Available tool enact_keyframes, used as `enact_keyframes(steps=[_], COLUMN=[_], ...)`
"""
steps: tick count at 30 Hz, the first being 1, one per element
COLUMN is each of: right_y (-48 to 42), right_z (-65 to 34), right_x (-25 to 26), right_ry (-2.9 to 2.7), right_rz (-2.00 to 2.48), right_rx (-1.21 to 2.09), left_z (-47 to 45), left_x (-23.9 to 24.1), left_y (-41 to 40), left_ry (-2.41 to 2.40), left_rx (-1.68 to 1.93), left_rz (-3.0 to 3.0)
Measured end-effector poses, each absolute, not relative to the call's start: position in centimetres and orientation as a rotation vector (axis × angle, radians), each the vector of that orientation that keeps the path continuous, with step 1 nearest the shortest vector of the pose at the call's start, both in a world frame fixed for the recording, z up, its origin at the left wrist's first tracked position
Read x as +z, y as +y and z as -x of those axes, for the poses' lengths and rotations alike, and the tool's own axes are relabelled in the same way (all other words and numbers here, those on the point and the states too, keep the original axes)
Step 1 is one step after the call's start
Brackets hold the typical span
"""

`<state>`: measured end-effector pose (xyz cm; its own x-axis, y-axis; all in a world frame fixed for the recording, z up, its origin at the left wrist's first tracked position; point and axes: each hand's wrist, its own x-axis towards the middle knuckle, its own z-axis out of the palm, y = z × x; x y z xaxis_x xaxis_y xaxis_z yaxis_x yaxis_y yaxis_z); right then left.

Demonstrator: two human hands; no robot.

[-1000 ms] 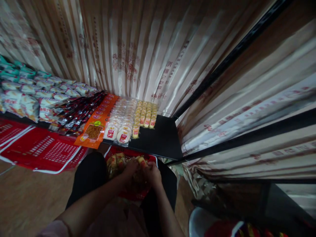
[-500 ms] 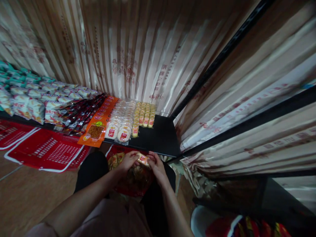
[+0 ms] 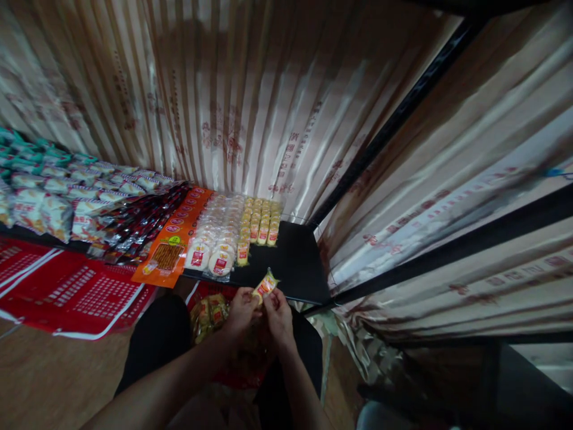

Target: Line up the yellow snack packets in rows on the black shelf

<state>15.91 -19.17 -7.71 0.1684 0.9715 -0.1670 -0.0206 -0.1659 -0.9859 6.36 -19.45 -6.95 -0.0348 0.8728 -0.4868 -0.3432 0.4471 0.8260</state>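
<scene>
Between my two hands is a small yellow wrapped snack packet point(image 3: 265, 286), tilted with its upper end pointing at the shelf. My left hand point(image 3: 243, 309) pinches its lower left side, and my right hand point(image 3: 277, 310) grips the lower right. Both hands are above a red basket between my knees, which holds more yellow packets point(image 3: 210, 313); my forearms hide part of it. Just beyond, on the black shelf point(image 3: 286, 263), similar yellow packets point(image 3: 259, 224) stand in rows. Beside them lie rows of round white crackers point(image 3: 215, 233) in clear wrap.
An orange snack bag point(image 3: 172, 245), dark red packets point(image 3: 143, 221) and white-and-green bags point(image 3: 58, 185) fill the shelf leftward. Red baskets point(image 3: 89, 286) with white handles sit below. A pleated curtain point(image 3: 250, 107) hangs behind, and a black metal post point(image 3: 394, 119) rises at the shelf's right corner.
My hands have turned the yellow packet from lying nearly level to pointing up and moved it slightly toward the shelf's front edge. The view has tipped upward a little.
</scene>
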Motion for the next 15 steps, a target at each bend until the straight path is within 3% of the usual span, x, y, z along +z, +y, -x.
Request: enact_keyframes(steps=[15], right_y=[-8.5], right_z=[-17.3], right_x=[-10.0], right_ry=[-1.285], right_rz=[1.657], right_rx=[0.737], left_z=[-8.0], left_x=[-6.9], left_y=[-13.2], left_ry=[1.539], left_rx=[0.995], left_rz=[-0.993])
